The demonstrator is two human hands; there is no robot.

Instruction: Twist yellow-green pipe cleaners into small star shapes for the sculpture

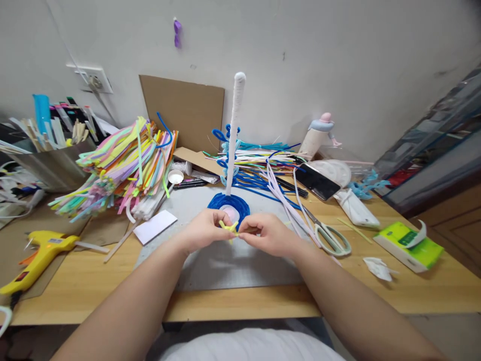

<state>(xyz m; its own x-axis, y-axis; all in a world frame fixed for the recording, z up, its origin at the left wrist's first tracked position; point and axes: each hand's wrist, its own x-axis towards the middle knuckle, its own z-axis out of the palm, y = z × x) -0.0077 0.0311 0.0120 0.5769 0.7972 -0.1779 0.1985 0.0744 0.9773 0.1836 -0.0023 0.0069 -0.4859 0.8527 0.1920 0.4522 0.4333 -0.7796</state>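
Observation:
Between my two hands is a small yellow pipe-cleaner piece (228, 226) with several short loops or ends. My left hand (206, 229) pinches it from the left. From the right, the thumb and fingertips of my right hand (267, 233) close on its other end. Just behind them lies a round dark blue coil (240, 203) with a pale pink centre, partly hidden by my fingers. A tall white fuzzy stick (234, 135) rises from the coil's back edge, with blue looped shapes (222, 163) beside its left side. Under my hands is a grey mat (240, 271).
Left are a yellow glue gun (47, 250), a colourful pipe-cleaner bundle (128, 160) and a white card (155, 226). Scissors (332, 239), a phone (317, 180), a green tissue pack (409, 245) and a white bottle (316, 138) are right. Blue and white pipe cleaners (259, 183) lie behind.

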